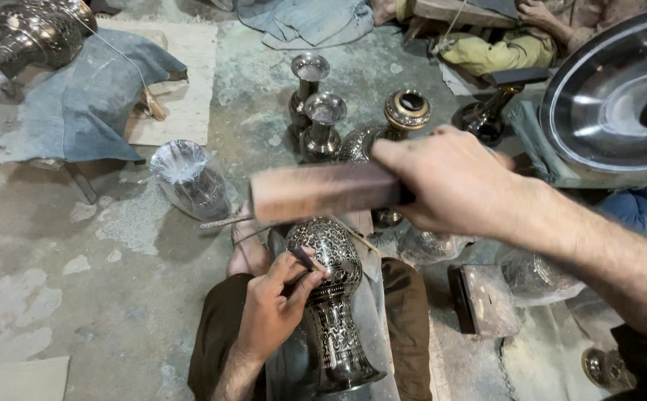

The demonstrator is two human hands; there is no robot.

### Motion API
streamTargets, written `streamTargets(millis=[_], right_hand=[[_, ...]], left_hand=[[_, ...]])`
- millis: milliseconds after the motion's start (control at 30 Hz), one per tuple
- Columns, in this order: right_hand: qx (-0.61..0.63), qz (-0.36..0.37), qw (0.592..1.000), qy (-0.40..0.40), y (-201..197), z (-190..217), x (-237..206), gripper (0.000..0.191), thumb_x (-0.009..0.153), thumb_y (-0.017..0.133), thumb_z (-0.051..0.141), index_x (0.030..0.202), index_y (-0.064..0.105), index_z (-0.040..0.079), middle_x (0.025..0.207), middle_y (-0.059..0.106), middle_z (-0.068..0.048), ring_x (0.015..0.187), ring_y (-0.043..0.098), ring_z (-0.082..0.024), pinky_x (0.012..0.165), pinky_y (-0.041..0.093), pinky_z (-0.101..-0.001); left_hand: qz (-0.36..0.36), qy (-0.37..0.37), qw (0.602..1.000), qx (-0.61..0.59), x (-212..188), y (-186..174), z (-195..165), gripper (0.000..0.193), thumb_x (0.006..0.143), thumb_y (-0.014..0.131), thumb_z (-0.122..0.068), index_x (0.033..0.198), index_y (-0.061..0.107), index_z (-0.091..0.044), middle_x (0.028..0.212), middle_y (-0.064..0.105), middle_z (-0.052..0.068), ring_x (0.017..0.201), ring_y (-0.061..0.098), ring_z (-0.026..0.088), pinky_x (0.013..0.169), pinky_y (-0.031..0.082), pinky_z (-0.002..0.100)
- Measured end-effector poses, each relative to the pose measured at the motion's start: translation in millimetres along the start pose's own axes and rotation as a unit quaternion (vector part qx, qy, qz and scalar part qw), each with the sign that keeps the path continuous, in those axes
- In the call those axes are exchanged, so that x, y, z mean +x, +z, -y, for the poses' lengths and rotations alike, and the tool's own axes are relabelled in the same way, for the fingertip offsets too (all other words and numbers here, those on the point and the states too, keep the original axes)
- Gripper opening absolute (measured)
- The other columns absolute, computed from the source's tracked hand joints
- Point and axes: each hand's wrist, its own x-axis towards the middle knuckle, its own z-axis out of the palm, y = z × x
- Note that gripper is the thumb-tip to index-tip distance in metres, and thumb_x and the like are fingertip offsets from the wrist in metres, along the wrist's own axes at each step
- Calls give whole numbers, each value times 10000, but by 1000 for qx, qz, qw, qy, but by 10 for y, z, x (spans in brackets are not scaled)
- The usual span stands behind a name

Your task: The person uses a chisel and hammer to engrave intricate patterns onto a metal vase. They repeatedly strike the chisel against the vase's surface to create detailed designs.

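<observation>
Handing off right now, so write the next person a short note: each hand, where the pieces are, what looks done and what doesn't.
Left hand: pinches a thin chisel with its tip against the engraved vase, which lies across the lap on a cloth.
Right hand: grips a wooden block raised above the chisel, apart from it.
Nearby: two small plain vases and a brass-rimmed vase stand on the floor ahead; a wrapped vase lies to the left.
Done: dense pattern covers the visible body and neck.
Left: the far side is hidden, cannot tell.

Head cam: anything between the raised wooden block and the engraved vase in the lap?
Nothing solid. The wooden block hangs just above the engraved vase; only the left hand with its chisel sits lower.
</observation>
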Motion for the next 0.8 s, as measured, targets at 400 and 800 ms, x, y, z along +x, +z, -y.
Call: streamTargets(millis=[400, 800], right_hand=[[-272, 99, 956, -44, 394, 3, 141, 299, 945, 634, 116, 1216, 528, 46, 811, 720, -48, 706, 741, -206, 765, 530, -484], [-300, -36, 922, -243, -110, 778, 284, 196, 1041, 629, 176, 1102, 563, 1, 807, 692, -98, 751, 731, -218, 892, 522, -604]], left_hand=[[-191, -20, 978, -83, -329, 391, -26, 207, 962, 701, -22, 1153, 635, 24, 1062, 800, 131, 989, 782, 158, 850, 630, 264], [-308, -9, 939, -153, -404, 670, 98, 228, 995, 651, 2, 1187, 530, 27, 1059, 776, 146, 966, 764, 164, 866, 632, 275]])
